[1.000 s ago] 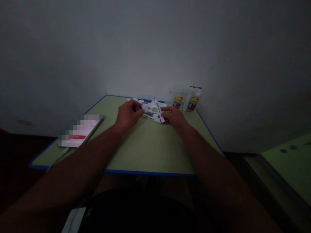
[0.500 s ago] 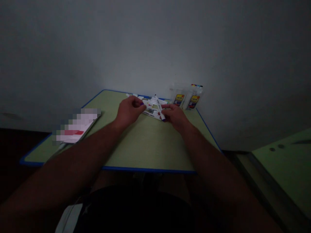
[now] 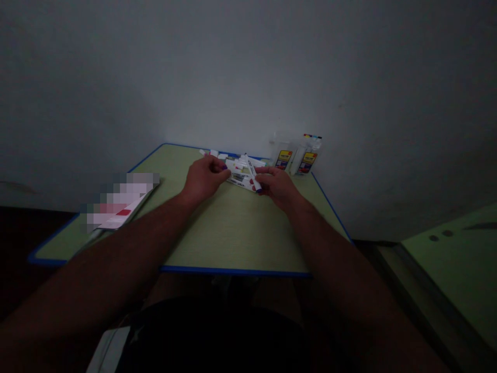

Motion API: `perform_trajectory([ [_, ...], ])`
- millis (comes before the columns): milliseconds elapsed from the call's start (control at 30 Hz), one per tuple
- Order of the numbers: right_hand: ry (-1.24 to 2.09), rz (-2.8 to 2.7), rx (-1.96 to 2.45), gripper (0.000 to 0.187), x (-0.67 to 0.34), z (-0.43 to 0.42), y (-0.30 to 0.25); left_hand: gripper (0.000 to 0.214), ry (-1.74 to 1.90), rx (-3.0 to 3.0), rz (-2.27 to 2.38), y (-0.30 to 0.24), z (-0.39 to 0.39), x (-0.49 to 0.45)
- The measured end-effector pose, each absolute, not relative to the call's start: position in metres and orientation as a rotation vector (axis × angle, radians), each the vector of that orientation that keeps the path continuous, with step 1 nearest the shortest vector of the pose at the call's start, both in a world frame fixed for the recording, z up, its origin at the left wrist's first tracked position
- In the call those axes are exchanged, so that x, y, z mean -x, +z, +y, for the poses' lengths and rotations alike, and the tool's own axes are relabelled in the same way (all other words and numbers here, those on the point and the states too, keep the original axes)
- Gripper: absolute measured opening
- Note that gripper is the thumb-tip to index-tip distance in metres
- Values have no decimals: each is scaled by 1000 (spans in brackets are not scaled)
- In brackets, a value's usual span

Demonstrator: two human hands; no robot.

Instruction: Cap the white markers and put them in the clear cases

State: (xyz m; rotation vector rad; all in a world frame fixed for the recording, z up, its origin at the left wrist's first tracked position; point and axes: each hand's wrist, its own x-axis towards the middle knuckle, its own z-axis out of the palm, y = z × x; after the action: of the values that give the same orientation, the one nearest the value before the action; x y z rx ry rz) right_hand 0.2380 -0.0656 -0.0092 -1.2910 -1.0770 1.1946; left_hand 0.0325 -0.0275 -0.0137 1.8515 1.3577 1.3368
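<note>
The tabletop [image 3: 240, 233] is pale green with blue edging [image 3: 240, 271]. Toward twelve o'clock, the markers [image 3: 243, 183] are white, one with a purple end [image 3: 259, 190]; toward one o'clock, clear cases [image 3: 298, 155] wear yellow-and-blue labels [image 3: 309, 158].

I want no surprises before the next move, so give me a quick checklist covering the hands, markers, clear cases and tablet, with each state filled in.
1. White marker held in the right hand: ok, tilted, purple end toward the wearer.
2. Small purple piece pinched in the left hand: ok.
3. Purple piece identified: cannot tell, mostly hidden by the fingers.
4. Loose markers neatly lined up: not ok, they lie jumbled behind and between the hands.
5. Two clear cases upright: ok, standing at the table's far right, near the wall.
6. Tablet apart from both hands: ok, at the table's left side.
</note>
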Motion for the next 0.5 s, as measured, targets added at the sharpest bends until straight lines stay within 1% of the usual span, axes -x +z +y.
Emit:
perform_trajectory([
  [333,1184,-1099,1310,23,-237,-66,-8,13,1351,-1895,1352,-12,-29,-33],
  [500,1182,-1113,1299,23,-237,-67,-8,16,1371,-1712,1297,-17,-21,-32],
])
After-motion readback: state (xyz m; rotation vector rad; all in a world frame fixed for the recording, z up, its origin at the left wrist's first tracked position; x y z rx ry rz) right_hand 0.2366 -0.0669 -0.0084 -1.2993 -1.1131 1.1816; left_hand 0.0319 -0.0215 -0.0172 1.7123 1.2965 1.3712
